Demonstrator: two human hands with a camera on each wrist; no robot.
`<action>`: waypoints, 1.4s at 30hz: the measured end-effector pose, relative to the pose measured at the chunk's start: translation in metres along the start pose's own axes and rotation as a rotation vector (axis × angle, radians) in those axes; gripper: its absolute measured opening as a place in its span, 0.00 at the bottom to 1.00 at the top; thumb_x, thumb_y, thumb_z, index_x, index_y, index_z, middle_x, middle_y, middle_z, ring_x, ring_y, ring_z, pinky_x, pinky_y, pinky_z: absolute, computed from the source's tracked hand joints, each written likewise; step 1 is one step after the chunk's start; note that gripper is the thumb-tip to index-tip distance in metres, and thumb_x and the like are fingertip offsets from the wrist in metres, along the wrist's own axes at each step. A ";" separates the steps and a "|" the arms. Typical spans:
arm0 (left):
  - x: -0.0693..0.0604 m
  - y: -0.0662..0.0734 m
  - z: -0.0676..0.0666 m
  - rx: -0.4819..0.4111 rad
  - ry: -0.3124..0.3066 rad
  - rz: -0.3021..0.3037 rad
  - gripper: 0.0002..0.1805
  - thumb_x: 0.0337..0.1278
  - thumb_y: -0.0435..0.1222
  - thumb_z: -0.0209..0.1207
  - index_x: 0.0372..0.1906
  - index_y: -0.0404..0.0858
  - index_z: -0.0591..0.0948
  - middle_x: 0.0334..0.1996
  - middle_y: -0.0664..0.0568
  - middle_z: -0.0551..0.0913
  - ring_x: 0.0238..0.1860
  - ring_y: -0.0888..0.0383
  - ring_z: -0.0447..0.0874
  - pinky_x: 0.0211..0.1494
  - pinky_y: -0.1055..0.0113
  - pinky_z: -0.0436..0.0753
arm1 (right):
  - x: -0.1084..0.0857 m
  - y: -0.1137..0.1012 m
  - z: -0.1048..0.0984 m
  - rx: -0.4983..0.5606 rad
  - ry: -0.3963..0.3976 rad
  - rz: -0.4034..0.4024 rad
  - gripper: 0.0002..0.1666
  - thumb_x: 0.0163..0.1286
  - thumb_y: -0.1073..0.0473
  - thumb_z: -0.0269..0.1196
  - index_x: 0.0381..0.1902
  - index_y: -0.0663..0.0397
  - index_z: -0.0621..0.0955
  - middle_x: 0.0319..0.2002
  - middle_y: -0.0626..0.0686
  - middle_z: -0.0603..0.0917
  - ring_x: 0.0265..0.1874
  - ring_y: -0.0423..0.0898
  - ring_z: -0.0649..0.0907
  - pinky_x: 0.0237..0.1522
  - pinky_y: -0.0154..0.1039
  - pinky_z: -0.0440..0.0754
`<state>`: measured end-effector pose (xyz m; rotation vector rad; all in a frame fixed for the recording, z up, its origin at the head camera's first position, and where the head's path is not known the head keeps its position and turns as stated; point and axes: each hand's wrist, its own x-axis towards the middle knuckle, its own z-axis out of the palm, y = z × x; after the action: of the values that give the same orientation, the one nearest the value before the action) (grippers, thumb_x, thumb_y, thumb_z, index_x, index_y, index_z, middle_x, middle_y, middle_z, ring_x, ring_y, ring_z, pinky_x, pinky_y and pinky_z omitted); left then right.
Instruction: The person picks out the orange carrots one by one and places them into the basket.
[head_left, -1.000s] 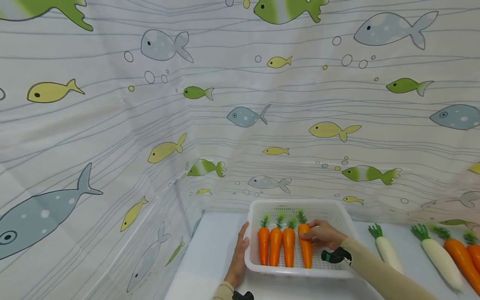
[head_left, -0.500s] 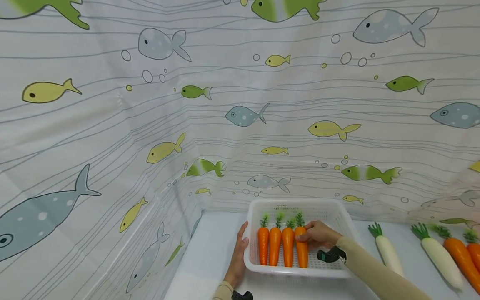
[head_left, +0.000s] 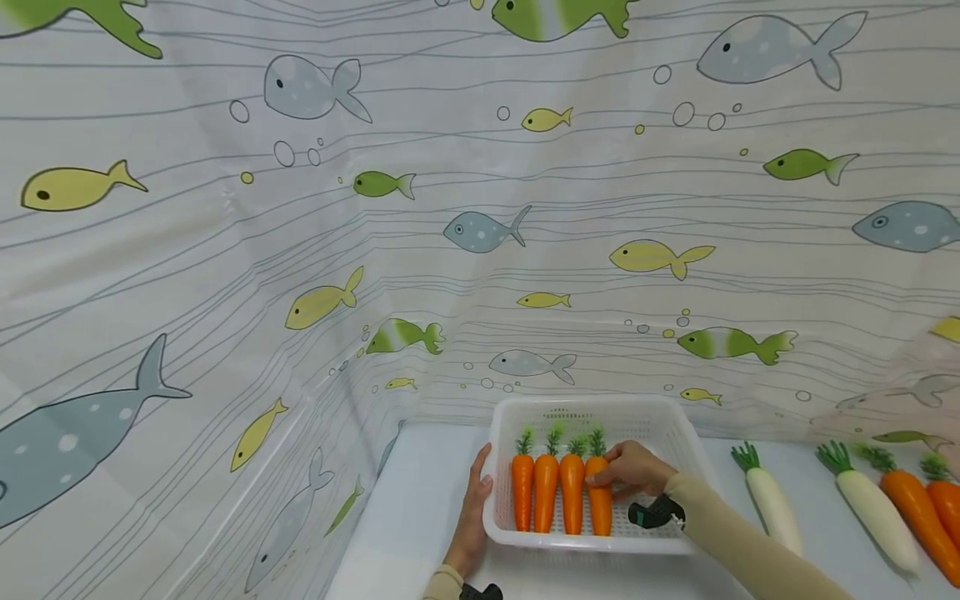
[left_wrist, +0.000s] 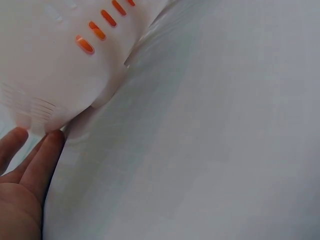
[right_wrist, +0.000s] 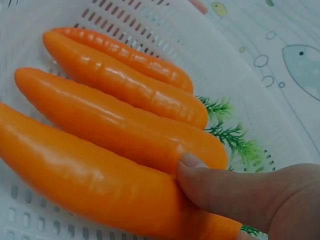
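Note:
In the head view a white plastic basket (head_left: 585, 542) holds several orange carrots with green tops, lying side by side. My right hand (head_left: 633, 468) grips the rightmost carrot (head_left: 601, 510) near its leafy end. Its thumb (right_wrist: 220, 187) lies over that carrot in the right wrist view; the other fingers are mostly hidden. Beside it lies another carrot (right_wrist: 125, 130). At the basket's left side my left hand (head_left: 470, 508) rests with extended fingers. In the left wrist view its fingertips (left_wrist: 55, 137) touch the outer basket wall (left_wrist: 60, 85).
Right of the basket, white radishes (head_left: 774, 508) with green tops lie on the white table (head_left: 427, 475). Farther right are more carrots (head_left: 915, 512). A fish-patterned curtain (head_left: 600, 192) stands behind and to the left.
My right hand has shifted left with the rightmost carrot, which now lies close against its neighbour and stands straighter. The left hand stays at the basket's side. The head view has shifted slightly.

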<state>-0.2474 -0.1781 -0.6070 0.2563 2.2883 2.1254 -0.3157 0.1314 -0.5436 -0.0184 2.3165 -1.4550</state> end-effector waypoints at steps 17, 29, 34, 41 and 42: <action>-0.004 0.004 0.004 0.016 0.012 0.002 0.33 0.82 0.58 0.32 0.86 0.67 0.48 0.88 0.53 0.48 0.85 0.39 0.50 0.81 0.26 0.54 | -0.005 -0.004 0.002 -0.155 0.013 0.011 0.26 0.58 0.53 0.82 0.44 0.65 0.83 0.38 0.55 0.86 0.36 0.50 0.86 0.32 0.50 0.93; -0.001 0.008 0.004 0.038 0.029 0.062 0.32 0.83 0.55 0.28 0.86 0.65 0.50 0.87 0.54 0.50 0.86 0.39 0.49 0.81 0.26 0.49 | -0.006 -0.008 0.001 -0.170 0.036 0.029 0.35 0.57 0.51 0.82 0.51 0.69 0.79 0.40 0.57 0.84 0.37 0.52 0.84 0.30 0.49 0.92; -0.001 0.006 0.004 0.054 0.034 0.049 0.32 0.83 0.55 0.29 0.86 0.61 0.52 0.86 0.47 0.53 0.83 0.36 0.57 0.79 0.27 0.60 | -0.002 -0.007 0.000 -0.184 0.018 0.054 0.35 0.57 0.50 0.82 0.51 0.69 0.80 0.40 0.56 0.86 0.37 0.51 0.85 0.30 0.49 0.92; 0.000 0.007 0.004 0.057 0.044 0.051 0.32 0.82 0.54 0.29 0.85 0.63 0.52 0.86 0.47 0.54 0.82 0.35 0.59 0.77 0.28 0.65 | -0.001 -0.008 -0.002 -0.213 0.024 0.065 0.36 0.55 0.49 0.83 0.50 0.68 0.82 0.41 0.57 0.85 0.38 0.53 0.83 0.30 0.49 0.92; 0.001 0.007 0.004 0.060 0.047 0.061 0.32 0.82 0.54 0.29 0.86 0.62 0.52 0.86 0.46 0.54 0.82 0.35 0.59 0.77 0.28 0.65 | -0.001 -0.009 -0.003 -0.217 0.026 0.063 0.35 0.55 0.49 0.83 0.50 0.67 0.82 0.40 0.57 0.85 0.38 0.53 0.83 0.30 0.49 0.92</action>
<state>-0.2467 -0.1734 -0.5999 0.2837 2.4036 2.1147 -0.3175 0.1300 -0.5343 0.0130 2.4623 -1.1755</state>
